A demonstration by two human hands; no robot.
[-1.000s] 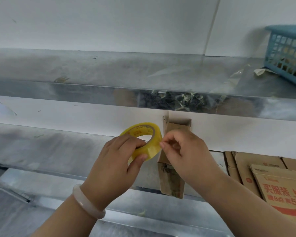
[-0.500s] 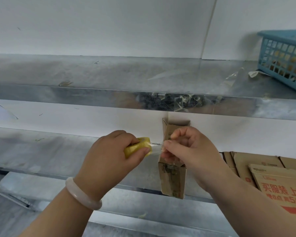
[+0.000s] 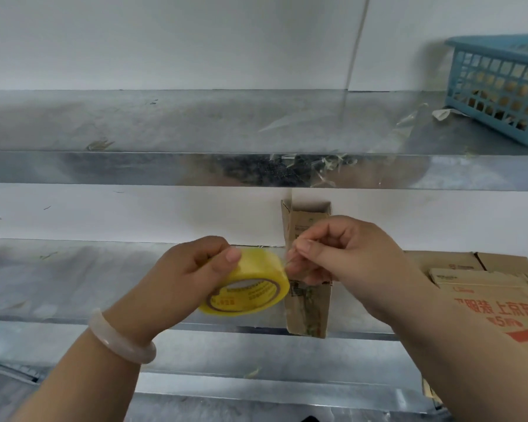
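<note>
My left hand (image 3: 183,278) grips a yellow roll of clear packing tape (image 3: 250,287), thumb on its outer face, the printed core side turned toward me. My right hand (image 3: 342,254) pinches the free end of the tape just right of the roll, thumb and forefinger together. Behind both hands a small open cardboard box (image 3: 307,306) stands upright on the metal shelf (image 3: 58,269), its top flaps open; my right hand covers its middle.
Flattened printed cartons (image 3: 485,287) lie stacked on the same shelf at the right. An upper metal shelf (image 3: 165,129) carries a blue plastic basket (image 3: 500,89) at the far right and scraps of clear tape (image 3: 409,123). A white wall runs behind.
The roll has turned in my left hand so its printed side faces me and sits lower. My right hand keeps its pinch on the tape end, close beside the roll.
</note>
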